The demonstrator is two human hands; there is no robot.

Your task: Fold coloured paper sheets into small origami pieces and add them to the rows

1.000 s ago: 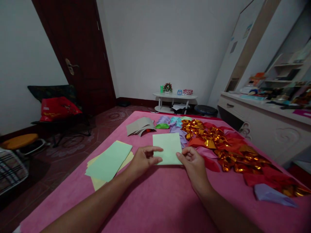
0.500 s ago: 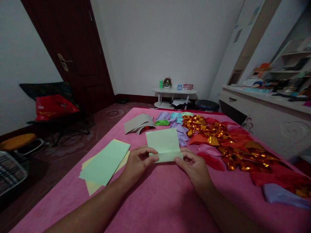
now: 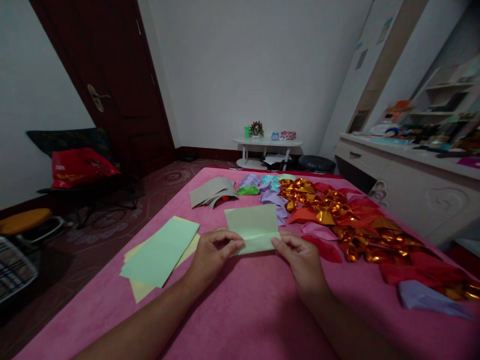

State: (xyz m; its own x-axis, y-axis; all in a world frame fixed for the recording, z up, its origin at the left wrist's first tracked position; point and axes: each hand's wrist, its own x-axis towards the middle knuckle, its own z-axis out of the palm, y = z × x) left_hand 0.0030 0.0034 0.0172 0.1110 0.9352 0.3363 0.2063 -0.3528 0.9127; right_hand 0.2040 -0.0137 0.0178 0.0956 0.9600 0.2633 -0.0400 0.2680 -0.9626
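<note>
Paper (image 3: pixel 258 230) is pinched by left hand (image 3: pixel 217 247) and right hand (image 3: pixel 302 255), lower edge (image 3: pixel 260 244) folded, upper part (image 3: pixel 252 218) flat; shaped pieces (image 3: pixel 325 217) are laid out, flat sheets (image 3: pixel 161 252) remaining.

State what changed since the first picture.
The light-green sheet now has its near edge turned up, away from the person, into a band, the left hand and right hand holding either side. The green-and-yellow pile, grey sheets and gold pieces stayed put.
</note>
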